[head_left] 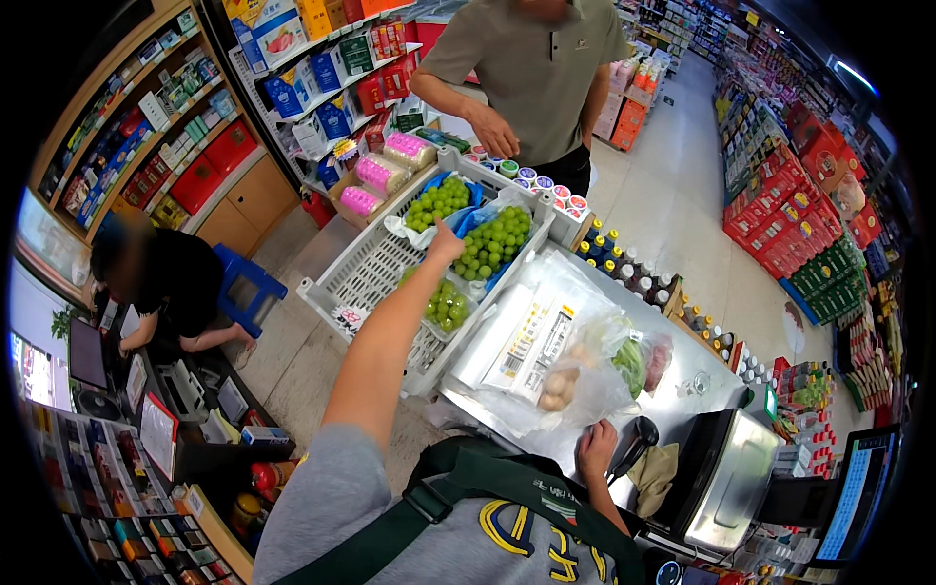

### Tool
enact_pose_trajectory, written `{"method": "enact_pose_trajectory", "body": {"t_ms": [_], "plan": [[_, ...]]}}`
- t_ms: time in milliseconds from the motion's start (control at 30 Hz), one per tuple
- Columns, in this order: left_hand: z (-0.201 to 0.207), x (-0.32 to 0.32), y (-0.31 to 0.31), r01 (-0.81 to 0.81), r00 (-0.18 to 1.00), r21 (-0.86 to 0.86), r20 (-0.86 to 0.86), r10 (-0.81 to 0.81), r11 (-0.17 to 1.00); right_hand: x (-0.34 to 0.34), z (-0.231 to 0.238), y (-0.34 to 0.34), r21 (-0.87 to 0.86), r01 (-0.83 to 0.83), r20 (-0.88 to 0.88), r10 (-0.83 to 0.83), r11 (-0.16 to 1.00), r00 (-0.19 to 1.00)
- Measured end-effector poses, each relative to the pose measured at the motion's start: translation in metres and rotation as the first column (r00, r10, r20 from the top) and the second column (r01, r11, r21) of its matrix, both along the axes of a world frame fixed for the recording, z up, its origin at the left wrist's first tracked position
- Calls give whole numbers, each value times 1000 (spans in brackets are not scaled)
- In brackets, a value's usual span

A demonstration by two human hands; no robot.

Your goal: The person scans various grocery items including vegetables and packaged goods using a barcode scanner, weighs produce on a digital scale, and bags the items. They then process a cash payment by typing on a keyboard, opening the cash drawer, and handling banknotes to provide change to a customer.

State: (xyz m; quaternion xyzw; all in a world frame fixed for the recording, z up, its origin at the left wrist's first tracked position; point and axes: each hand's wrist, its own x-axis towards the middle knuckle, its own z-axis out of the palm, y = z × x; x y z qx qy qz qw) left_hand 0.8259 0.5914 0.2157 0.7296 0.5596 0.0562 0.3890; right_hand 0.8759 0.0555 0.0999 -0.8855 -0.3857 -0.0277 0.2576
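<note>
My left hand (447, 244) reaches over a white plastic crate (361, 278), a finger stretched toward the green grapes. It seems to hold nothing, though some fingers are hidden. The grapes lie in bunches: one at the back (436, 202), a larger one at right (495, 244), and another in a clear bag (448, 307) nearer me. My right hand (597, 448) rests at the metal counter's near edge, fingers loosely apart with nothing in them. Just beyond it sit clear bags with round brownish produce (560, 387) and a leafy green vegetable (629, 366). A black handheld scanner (639, 439) stands beside that hand.
Across the crate stands a person in an olive shirt (531, 78). Another person (171, 283) sits at left by a blue stool (241, 283). A stack of printed plastic bags (526, 341) lies on the counter. A machine with a metal top (736, 478) stands at right.
</note>
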Motion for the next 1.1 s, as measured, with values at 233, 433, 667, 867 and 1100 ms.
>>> {"method": "enact_pose_trajectory", "body": {"t_ms": [233, 433, 667, 867, 1100], "plan": [[-13, -3, 26, 174, 974, -117, -123, -188, 978, 1, -1, 3, 15, -13, 33, 12, 1000, 999], [16, -8, -39, 306, 943, 335, -237, -235, 891, -1, 4, 0, -9, -3, 10, 3, 1000, 1000], [24, -115, -128, 307, 951, 331, -122, -283, 892, -1, 6, 0, 17, 2, 1, -2, 1000, 1000], [1, -188, -153, 381, 920, 149, -164, -357, 913, -2, 10, 1, 71, -6, 7, 6, 997, 1000], [-6, -182, -168, 411, 908, 294, -214, -359, 863, -4, 19, 2, 84, -35, 9, 35, 996, 999]]}}
